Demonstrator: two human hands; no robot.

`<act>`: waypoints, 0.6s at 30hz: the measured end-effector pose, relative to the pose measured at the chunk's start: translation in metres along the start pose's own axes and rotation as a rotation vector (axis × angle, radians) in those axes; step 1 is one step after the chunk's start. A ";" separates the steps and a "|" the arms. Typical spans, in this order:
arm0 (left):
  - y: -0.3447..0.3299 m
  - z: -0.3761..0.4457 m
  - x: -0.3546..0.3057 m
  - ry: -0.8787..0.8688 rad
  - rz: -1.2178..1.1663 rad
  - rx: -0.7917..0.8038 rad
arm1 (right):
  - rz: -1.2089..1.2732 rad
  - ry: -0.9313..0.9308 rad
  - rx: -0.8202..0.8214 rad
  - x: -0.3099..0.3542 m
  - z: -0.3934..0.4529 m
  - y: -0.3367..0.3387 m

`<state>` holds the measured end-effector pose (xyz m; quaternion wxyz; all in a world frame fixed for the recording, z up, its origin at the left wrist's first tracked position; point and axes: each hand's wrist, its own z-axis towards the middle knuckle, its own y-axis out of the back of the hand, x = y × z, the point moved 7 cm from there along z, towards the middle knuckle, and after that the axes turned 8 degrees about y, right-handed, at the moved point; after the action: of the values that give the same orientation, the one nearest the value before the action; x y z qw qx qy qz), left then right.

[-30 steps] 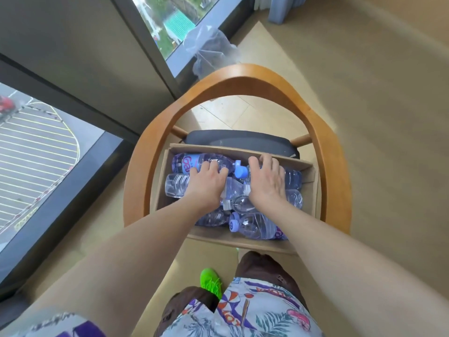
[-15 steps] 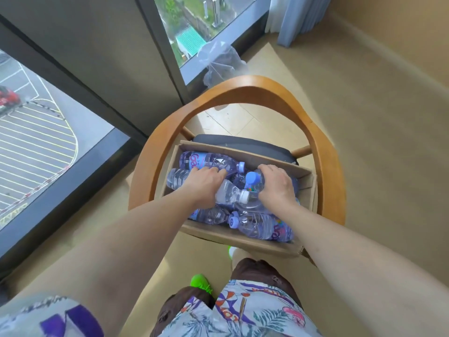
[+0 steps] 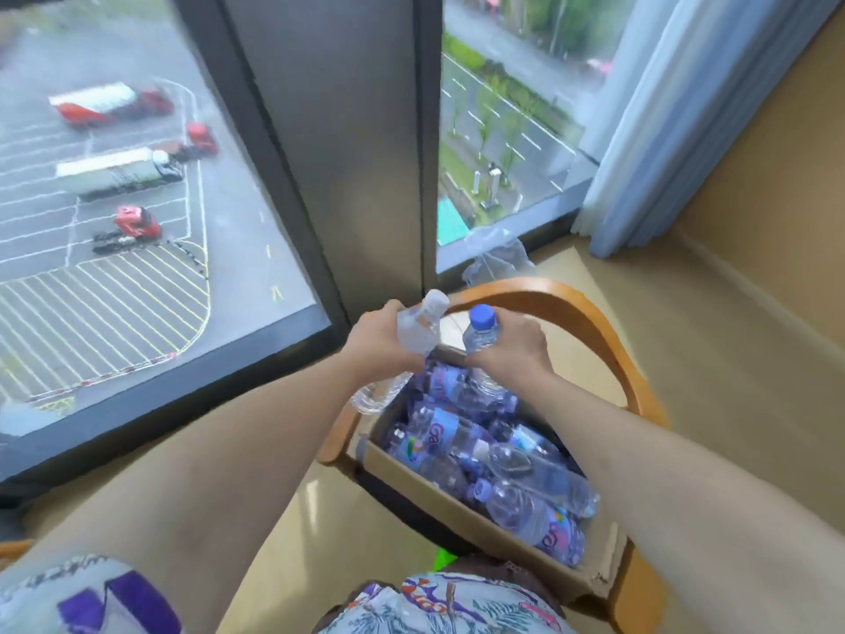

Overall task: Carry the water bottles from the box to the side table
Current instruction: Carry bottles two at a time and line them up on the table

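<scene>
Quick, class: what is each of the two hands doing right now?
Left hand: grips a clear water bottle with a white cap.
Right hand: grips a water bottle with a blue cap.

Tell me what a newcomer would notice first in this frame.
Two raised bottles in the middle: the left hand grips a clear bottle with a pale cap, and the right hand grips a blue-capped bottle. Below them, a cardboard box full of lying bottles sits on a curved wooden chair. Behind, big windows overlook a lot with parked trucks.
</scene>
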<state>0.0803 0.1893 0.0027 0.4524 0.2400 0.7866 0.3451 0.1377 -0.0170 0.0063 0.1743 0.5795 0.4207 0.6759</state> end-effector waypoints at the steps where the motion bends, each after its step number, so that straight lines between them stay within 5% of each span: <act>1: 0.019 -0.006 0.010 0.035 -0.041 -0.043 | 0.026 0.032 -0.006 0.020 0.005 0.000; 10: 0.180 -0.109 0.142 0.329 -0.315 -0.435 | 0.161 0.371 0.082 0.230 0.008 -0.055; 18: 0.278 -0.278 0.272 0.506 -0.426 -0.702 | 0.307 0.635 0.269 0.418 -0.082 -0.148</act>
<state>-0.2743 0.4662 0.1639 0.3610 -0.1853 0.7395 0.5371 -0.0873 0.3418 0.1606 -0.1456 0.4151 0.4470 0.7789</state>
